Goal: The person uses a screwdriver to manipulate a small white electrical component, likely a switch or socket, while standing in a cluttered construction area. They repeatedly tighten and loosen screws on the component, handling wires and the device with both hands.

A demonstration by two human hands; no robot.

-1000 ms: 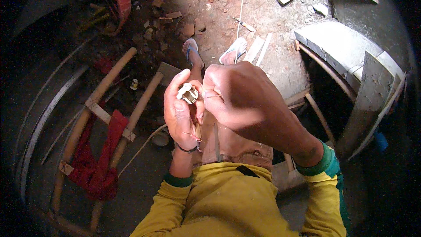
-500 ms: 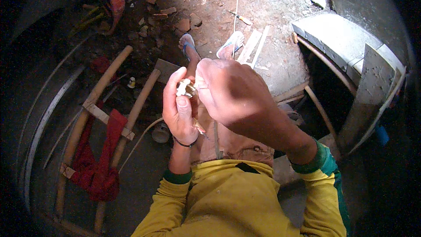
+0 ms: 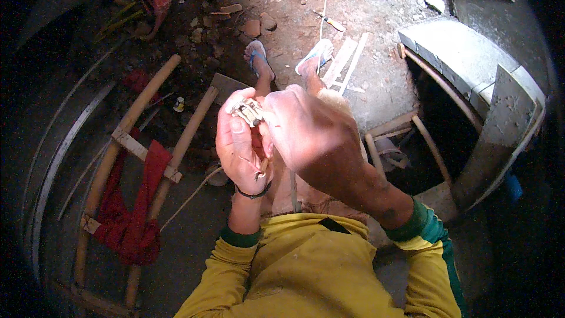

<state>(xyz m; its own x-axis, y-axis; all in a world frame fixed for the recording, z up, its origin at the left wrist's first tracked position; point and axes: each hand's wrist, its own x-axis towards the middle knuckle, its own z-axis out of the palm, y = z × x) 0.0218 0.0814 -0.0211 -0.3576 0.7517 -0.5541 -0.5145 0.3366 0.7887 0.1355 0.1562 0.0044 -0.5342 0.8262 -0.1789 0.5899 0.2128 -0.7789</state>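
- The task's thing, a small pale fitting [image 3: 246, 110], is right of the wooden ladder [image 3: 143, 97], held up above the person's legs.
- The left grip [image 3: 238, 147], nearer the ladder, is holding the fitting between thumb and fingers.
- The right grip [image 3: 315, 132], farther right of the ladder, is curled against the fitting's right side; its fingertips are partly hidden, so I cannot tell how tightly they close or on what.
- Thin wire ends [image 3: 261, 171] show at the left palm, on the side away from the ladder; a dark band [image 3: 253, 193] circles that wrist.
- A red cloth [image 3: 126, 235] hangs over the ladder.
- A small white and yellow thing [image 3: 179, 104] sits between the ladder's rails.
- Beyond the ladder's top end is a reddish basket [image 3: 158, 0].
- Well right of the ladder, past the feet, a screwdriver [image 3: 335, 25] lies on the ground beside a pale cord [image 3: 326, 0].
- Farthest right of the ladder stand a whitish curved slab [image 3: 447, 50] and a grey board [image 3: 503, 112].
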